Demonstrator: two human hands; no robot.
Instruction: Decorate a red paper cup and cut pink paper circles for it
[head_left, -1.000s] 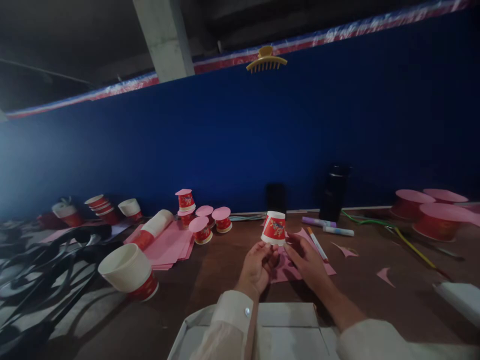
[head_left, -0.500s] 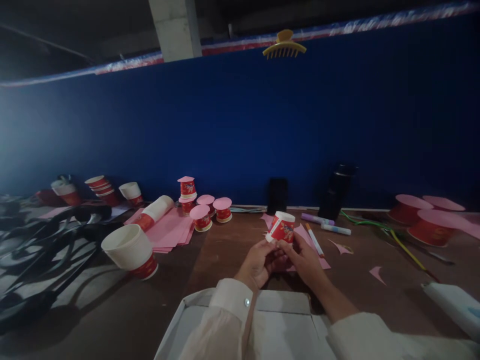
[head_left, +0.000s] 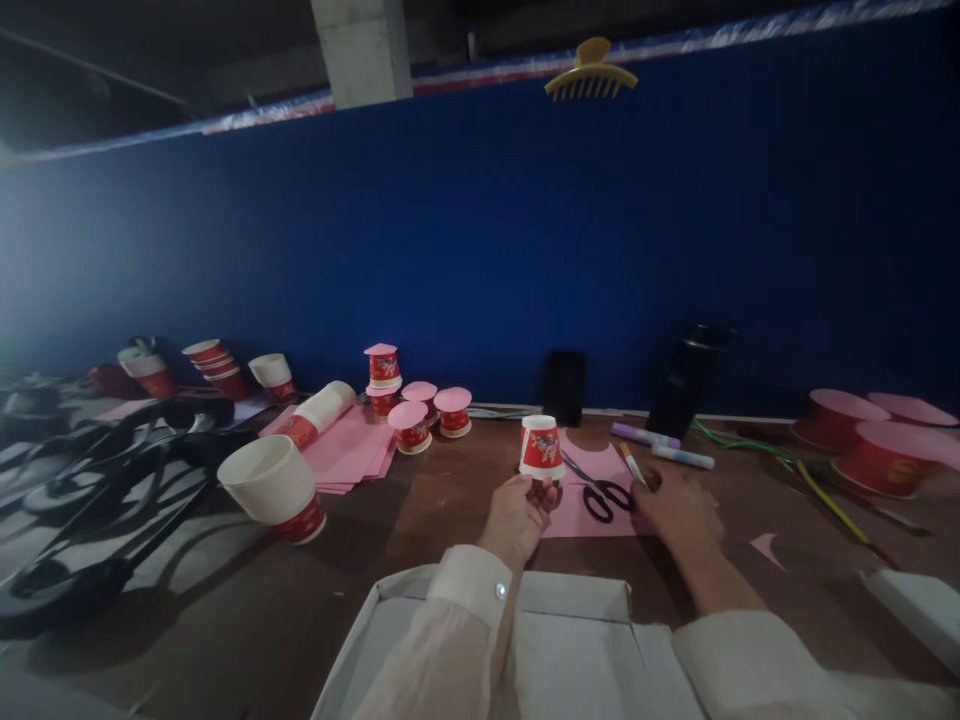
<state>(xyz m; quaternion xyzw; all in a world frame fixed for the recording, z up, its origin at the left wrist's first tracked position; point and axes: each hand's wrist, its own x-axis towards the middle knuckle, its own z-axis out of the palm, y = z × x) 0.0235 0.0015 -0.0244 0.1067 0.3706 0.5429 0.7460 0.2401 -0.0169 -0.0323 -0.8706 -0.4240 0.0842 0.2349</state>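
My left hand (head_left: 519, 520) is closed on a small red and white paper cup (head_left: 541, 450), gripping it near the lower rim. The cup is upside down, its narrow white base upward. Over the table, my right hand (head_left: 679, 515) reaches down with thumb and fingers apart, beside an orange-tipped marker (head_left: 631, 463); its fingertips are partly hidden. Between the hands, black-handled scissors (head_left: 600, 497) lie on a pink paper sheet (head_left: 574, 520) with a curved cut in its far edge.
Small red cups with pink paper discs (head_left: 411, 430) stand left of centre. Behind a large paper cup (head_left: 274, 485) lie pink sheets (head_left: 352, 460). Purple (head_left: 645, 435) and white (head_left: 682, 457) markers, a dark bottle (head_left: 686, 380) and a black phone-like object (head_left: 564, 388) sit farther back. A white open box (head_left: 570, 660) is nearest me.
My right hand has let go of the cup and moved right, down toward the table. The left hand keeps the cup, now more upright and slightly left. The scissors have come into sight.
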